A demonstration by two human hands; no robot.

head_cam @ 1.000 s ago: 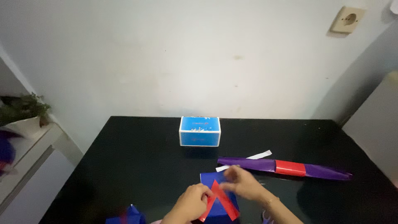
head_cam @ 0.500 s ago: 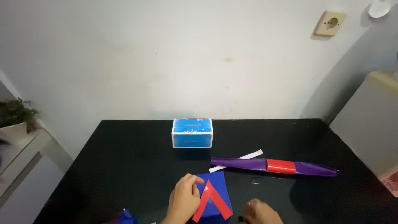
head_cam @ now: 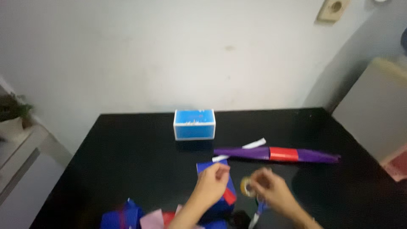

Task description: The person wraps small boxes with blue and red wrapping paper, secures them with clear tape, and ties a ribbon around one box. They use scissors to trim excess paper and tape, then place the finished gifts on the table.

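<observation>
Both hands raised now, right hand (head_cam: 271, 190) newly holding tape roll (head_cam: 246, 186)

On the black table (head_cam: 127, 161) — a blue parcel (head_cam: 212, 199) crossed with red strips. At two o'clock from it, a purple roll (head_cam: 250, 152) banded in red; at twelve, a blue-and-white box (head_cam: 194, 124). The tape ring (head_cam: 246, 186) — amber.

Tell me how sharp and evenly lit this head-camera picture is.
Head view: soft all over from motion blur, worst on the left hand, right hand and the tape roll it holds; the blue box reads clearer; dim, even light, a grey shadow in the right wall corner, faint sheen on the black table.
</observation>
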